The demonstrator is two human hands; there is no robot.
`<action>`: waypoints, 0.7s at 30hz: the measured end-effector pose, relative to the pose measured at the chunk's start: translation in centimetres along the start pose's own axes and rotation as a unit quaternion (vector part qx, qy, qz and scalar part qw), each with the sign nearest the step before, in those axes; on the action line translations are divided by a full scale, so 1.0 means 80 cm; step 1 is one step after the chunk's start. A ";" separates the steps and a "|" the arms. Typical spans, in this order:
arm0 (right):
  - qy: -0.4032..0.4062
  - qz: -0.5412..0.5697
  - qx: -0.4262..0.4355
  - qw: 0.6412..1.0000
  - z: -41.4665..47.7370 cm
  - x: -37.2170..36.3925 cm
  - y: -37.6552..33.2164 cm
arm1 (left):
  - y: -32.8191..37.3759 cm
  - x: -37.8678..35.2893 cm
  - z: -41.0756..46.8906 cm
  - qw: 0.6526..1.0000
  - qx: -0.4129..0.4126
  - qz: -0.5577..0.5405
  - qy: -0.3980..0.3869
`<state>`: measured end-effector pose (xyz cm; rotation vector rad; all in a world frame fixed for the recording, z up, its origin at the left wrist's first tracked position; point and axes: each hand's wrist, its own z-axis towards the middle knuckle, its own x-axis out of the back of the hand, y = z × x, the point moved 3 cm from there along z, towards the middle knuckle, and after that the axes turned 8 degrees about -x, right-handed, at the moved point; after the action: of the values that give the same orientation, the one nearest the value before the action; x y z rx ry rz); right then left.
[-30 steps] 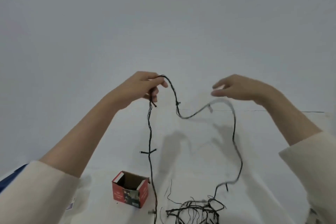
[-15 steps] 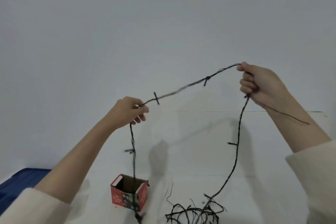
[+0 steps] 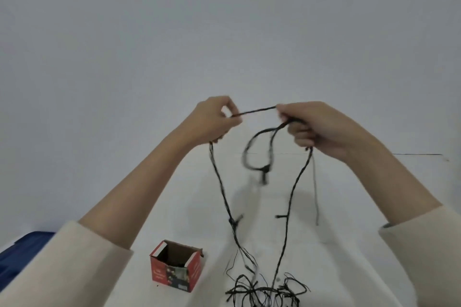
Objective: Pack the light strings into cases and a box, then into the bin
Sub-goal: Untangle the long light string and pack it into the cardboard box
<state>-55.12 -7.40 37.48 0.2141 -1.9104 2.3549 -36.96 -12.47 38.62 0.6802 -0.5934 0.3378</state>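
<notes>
Above the white table (image 3: 354,264), I see both hands raised close together. The left hand (image 3: 214,121) pinches the dark light string (image 3: 254,110) between thumb and fingers, and the right hand (image 3: 321,128) grips it with curled fingers, a small loop hanging just below. From each hand a strand drops to a tangled heap on the table, just right of the open red box (image 3: 174,273). A blue bin (image 3: 22,254) shows at the left edge.
</notes>
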 end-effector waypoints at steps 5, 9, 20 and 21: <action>0.134 0.145 0.003 0.980 -0.011 0.091 0.007 | -0.081 0.006 -0.047 0.994 0.102 -0.038 -0.011; 0.243 -0.357 0.004 0.902 -0.016 0.085 0.021 | -0.067 0.011 -0.042 0.987 0.113 -0.111 -0.003; 0.011 -0.050 0.029 0.998 -0.020 0.003 -0.015 | 0.017 -0.002 0.002 0.980 -0.103 0.158 0.060; 0.030 -0.008 0.028 0.999 -0.021 0.018 -0.017 | 0.001 -0.003 -0.005 0.976 -0.098 0.179 0.070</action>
<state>-56.40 -5.47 38.69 0.1597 -1.8103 2.3786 -37.05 -12.17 38.27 0.3532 -0.6044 0.6484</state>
